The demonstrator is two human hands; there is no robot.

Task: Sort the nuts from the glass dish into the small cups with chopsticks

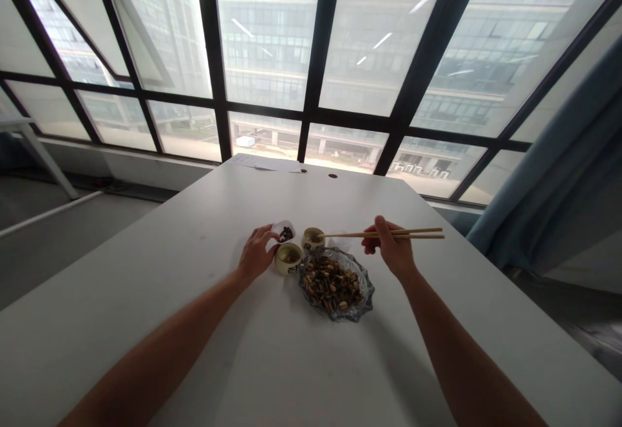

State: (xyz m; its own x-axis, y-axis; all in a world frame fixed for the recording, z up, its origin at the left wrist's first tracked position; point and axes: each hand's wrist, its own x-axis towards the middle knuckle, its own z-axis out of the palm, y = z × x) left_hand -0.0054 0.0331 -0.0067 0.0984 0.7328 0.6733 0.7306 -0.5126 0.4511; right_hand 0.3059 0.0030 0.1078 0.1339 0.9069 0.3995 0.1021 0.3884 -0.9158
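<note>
My right hand (391,245) is closed around a pair of wooden chopsticks (422,232), held nearly level. Their tips point left and reach the mouth of the farther small ceramic cup (312,239). With fingers and thumb my left hand (255,255) grips the near left edge of a small white plastic dish (276,227) holding dark pieces (286,234). A second ceramic cup (288,260), with dark lettering, stands right beside my left thumb. Close to both cups is a scalloped glass bowl (365,297) of mixed nuts and seeds (333,283).
Behind the glass bowl sits a clear plastic container (339,239), partly hidden by the chopsticks. White paper sheets (265,163) lie at the far edge of the white table (204,349). Large windows stand beyond, and a blue curtain (549,161) hangs at right.
</note>
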